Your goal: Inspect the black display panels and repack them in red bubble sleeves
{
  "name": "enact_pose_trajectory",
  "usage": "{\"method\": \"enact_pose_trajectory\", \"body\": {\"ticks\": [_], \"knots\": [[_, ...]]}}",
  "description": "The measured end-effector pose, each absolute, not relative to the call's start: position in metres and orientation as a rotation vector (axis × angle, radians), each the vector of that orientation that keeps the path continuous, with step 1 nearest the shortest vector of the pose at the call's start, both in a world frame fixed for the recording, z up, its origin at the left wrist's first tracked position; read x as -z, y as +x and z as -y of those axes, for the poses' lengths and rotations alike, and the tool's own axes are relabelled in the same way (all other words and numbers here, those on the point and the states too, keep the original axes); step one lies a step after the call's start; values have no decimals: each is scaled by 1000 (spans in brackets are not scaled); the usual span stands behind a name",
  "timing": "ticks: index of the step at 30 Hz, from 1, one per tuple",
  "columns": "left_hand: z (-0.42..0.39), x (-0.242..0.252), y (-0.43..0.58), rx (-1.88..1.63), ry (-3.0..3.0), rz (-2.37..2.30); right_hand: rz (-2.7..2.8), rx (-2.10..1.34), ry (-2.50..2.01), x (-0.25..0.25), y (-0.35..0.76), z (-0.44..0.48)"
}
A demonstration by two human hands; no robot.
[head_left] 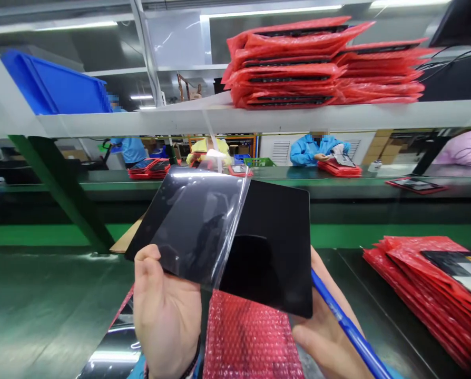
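Note:
A flat black glass screen panel (275, 247) is held up tilted in front of me. Clear plastic film (204, 216) covers its left part and ends in a shiny crease near the middle; the right part is bare. My left hand (166, 310) is closed at the panel's lower left edge, fingers curled over the film-covered side. Whether it pinches the film too, I cannot tell. Gripping the right edge is my right hand (326, 321), its fingers mostly behind the panel. A blue pen (346, 326) lies along that hand. Below is a red bubble-wrap sheet (253, 339).
Red bubble-wrap pouches (421, 295) are stacked on the right of the green bench (61, 295). More red pouches (291, 68) and a blue bin (57, 84) sit on the shelf overhead. A green post (61, 195) stands left. Several people work across the bench.

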State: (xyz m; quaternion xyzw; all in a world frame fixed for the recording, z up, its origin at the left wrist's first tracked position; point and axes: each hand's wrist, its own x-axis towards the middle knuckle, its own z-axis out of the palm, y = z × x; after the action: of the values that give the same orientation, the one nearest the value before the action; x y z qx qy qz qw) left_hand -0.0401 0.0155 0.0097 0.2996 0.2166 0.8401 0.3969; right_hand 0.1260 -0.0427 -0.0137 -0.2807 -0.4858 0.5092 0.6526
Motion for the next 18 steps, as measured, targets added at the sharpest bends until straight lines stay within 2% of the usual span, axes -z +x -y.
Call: {"method": "enact_pose_trajectory", "body": {"ticks": [5,18], "knots": [[-17,-9,-45,-2102,749,-561,1069,-1282,-638,24,121,44],[-24,-14,-53,-2020,616,-581,1151,-1246,-514,18,117,49]]}}
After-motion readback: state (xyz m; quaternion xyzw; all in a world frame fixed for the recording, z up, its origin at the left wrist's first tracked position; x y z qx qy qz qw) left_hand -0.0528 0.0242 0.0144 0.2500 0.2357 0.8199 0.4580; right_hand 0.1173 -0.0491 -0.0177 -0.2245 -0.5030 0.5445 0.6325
